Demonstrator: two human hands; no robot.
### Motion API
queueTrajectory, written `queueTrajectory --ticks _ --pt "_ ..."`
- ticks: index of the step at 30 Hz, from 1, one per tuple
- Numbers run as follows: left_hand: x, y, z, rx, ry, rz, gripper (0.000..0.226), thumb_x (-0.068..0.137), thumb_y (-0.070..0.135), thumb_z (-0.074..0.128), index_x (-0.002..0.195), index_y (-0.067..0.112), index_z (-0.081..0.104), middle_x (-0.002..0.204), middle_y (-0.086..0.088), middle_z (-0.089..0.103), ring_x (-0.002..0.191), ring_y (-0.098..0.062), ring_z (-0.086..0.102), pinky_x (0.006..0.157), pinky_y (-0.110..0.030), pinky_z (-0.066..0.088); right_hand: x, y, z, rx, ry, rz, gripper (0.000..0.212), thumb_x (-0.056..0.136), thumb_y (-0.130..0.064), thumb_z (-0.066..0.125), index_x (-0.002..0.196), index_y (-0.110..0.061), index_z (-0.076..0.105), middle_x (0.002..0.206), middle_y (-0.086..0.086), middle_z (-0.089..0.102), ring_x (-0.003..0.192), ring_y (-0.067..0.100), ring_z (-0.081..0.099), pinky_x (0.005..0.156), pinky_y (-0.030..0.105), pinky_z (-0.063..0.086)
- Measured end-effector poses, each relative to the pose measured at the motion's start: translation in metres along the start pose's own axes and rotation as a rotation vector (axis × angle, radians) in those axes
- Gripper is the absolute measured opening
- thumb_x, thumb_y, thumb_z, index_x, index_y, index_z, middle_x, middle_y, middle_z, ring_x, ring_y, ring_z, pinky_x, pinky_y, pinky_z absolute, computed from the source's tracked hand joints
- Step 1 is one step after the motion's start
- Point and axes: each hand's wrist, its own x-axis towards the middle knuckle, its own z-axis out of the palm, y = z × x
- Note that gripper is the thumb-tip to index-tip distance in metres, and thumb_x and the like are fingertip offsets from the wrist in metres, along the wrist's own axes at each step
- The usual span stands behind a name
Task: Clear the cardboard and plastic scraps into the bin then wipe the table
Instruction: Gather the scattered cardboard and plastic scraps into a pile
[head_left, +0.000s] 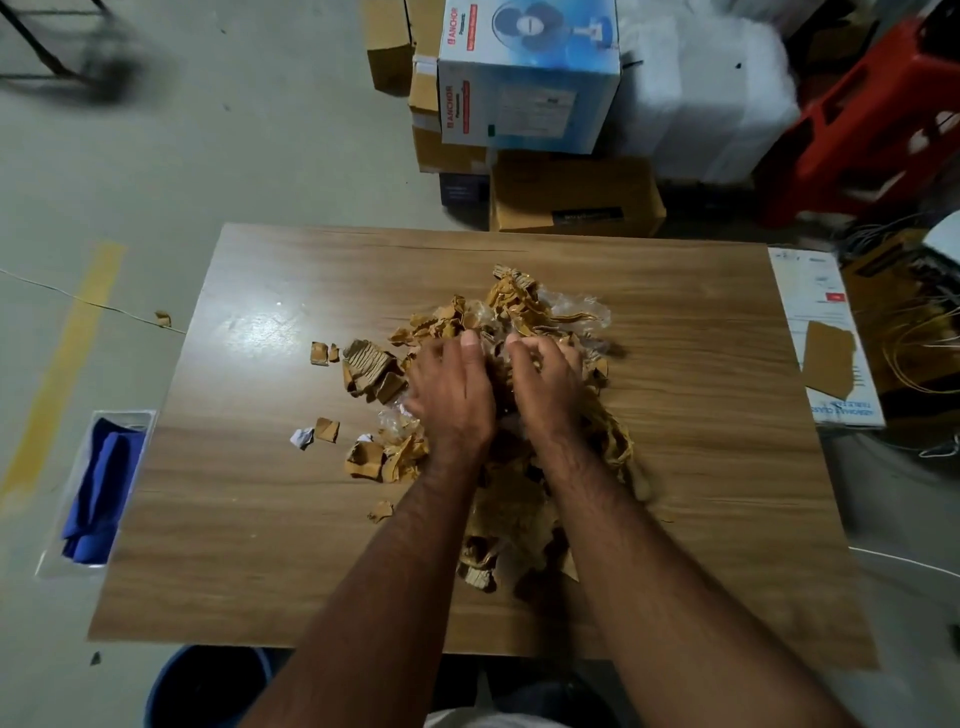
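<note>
Brown cardboard scraps (519, 312) mixed w/ clear plastic (576, 312) lie heaped mid-table (218, 545), and both hands are down in the heap, side by side, nearly touching. Left hand (451, 395) lies palm-down on the pile, fingers bent over the scraps, tips at the far edge of its share; whether it has actually closed on any piece can't be told. Right hand (545, 384) is curled tighter, fingers hooked into crinkled plastic and cardboard, gripping a clump. Most of the pile sits just beyond the fingertips and under the palms; more runs back toward the person between and beneath the two forearms, esp. along the right forearm. Loose bits lie left of the left hand: a ribbed chunk (371, 369) just beside it, two small pieces (323, 353) farther out, a small scrap w/ a white crumple (302, 438) beside it, another flat piece near the left wrist, one bit by the left forearm. One stray scrap (163, 318) is on the floor, well left of the hands. Blue bin (202, 686) shows below the near table edge, under the left forearm side. Blue cloth (101, 493) in a clear tray sits off the table's left side. Boxes (527, 73) and a red stool (872, 109) stand beyond the far edge.
</note>
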Motion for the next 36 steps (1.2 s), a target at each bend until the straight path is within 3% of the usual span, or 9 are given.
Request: queueTrajectory --ticks 3,6,12,14,19,26,29,32,36 --pt "0.0 -0.01 -0.007 0.044 0.054 -0.088 0.073 0.098 0.062 0.015 0.134 0.022 0.065 0.164 -0.006 0.033 0.153 -0.023 0.023 0.122 -0.058 0.005 0.002 0.002 0.002 -0.022 0.01 -0.018 0.031 0.1 -0.051 0.06 0.109 -0.024 0.071 0.144 0.0 0.049 0.128 0.02 0.052 0.097 0.037 0.047" --pt "-0.002 -0.012 -0.005 -0.049 -0.016 -0.191 0.074 0.1 0.066 0.017 0.146 0.022 0.056 0.166 -0.011 0.032 0.153 -0.03 0.026 0.124 -0.065 0.008 0.002 -0.002 0.005 -0.014 -0.031 0.028 0.035 0.099 -0.056 0.057 0.115 -0.027 0.07 0.147 0.002 0.05 0.129 0.024 0.053 0.097 0.039 0.049" --pt "-0.003 0.009 0.002 -0.271 -0.072 -0.193 0.088 0.088 0.084 0.011 0.107 0.023 0.072 0.119 -0.007 0.067 0.116 -0.027 0.062 0.103 -0.06 0.049 -0.001 -0.012 0.011 0.021 -0.092 -0.036 0.034 0.101 -0.051 0.059 0.118 -0.025 0.072 0.133 0.0 0.061 0.111 0.015 0.06 0.072 0.019 0.041" --pt "-0.002 0.021 0.0 -0.348 -0.111 -0.198 0.087 0.09 0.083 0.013 0.104 0.022 0.074 0.107 -0.005 0.072 0.102 -0.023 0.069 0.094 -0.054 0.057 0.0 -0.012 0.015 0.039 -0.089 -0.079 0.035 0.1 -0.053 0.059 0.119 -0.027 0.071 0.129 0.001 0.066 0.112 0.018 0.064 0.08 0.024 0.049" --pt "-0.004 0.036 0.002 -0.517 -0.186 -0.236 0.078 0.097 0.077 0.018 0.128 0.023 0.065 0.12 -0.004 0.068 0.109 -0.02 0.067 0.09 -0.041 0.058 0.007 -0.011 0.012 0.042 -0.045 -0.057 0.043 0.097 -0.057 0.062 0.131 -0.029 0.066 0.132 0.006 0.065 0.116 0.024 0.064 0.089 0.035 0.055" --pt "-0.004 0.029 0.006 -0.406 -0.084 -0.156 0.064 0.082 0.09 0.017 0.095 0.044 0.059 0.116 0.003 0.063 0.117 -0.025 0.06 0.102 -0.059 0.051 0.005 -0.004 -0.001 0.035 0.076 -0.084 0.023 0.089 -0.026 0.078 0.111 -0.024 0.069 0.124 0.0 0.068 0.115 0.02 0.062 0.064 0.014 0.035" --pt "-0.003 0.026 0.004 -0.316 -0.038 -0.105 0.059 0.093 0.076 0.016 0.102 0.037 0.059 0.116 0.008 0.057 0.118 -0.022 0.055 0.105 -0.058 0.047 0.002 -0.004 -0.007 0.175 0.086 -0.108 0.017 0.086 -0.023 0.077 0.099 -0.027 0.068 0.111 -0.011 0.07 0.108 0.013 0.062 0.08 0.029 0.05" --pt "-0.001 0.02 0.005 -0.298 -0.065 -0.137 0.071 0.091 0.079 0.019 0.131 0.035 0.058 0.142 -0.002 0.053 0.133 -0.026 0.048 0.11 -0.062 0.042 0.0 -0.006 -0.013 0.315 0.055 -0.063 0.013 0.084 -0.024 0.077 0.093 -0.03 0.069 0.107 -0.02 0.068 0.108 0.008 0.061 0.093 0.038 0.053" --pt "-0.005 0.023 0.012 -0.341 -0.124 -0.213 0.08 0.079 0.087 0.024 0.14 0.042 0.052 0.146 0.0 0.054 0.135 -0.028 0.051 0.107 -0.063 0.046 -0.006 -0.012 -0.011 0.434 -0.021 -0.032 0.014 0.085 -0.029 0.075 0.097 -0.035 0.071 0.109 -0.024 0.066 0.11 0.006 0.062 0.094 0.049 0.058"
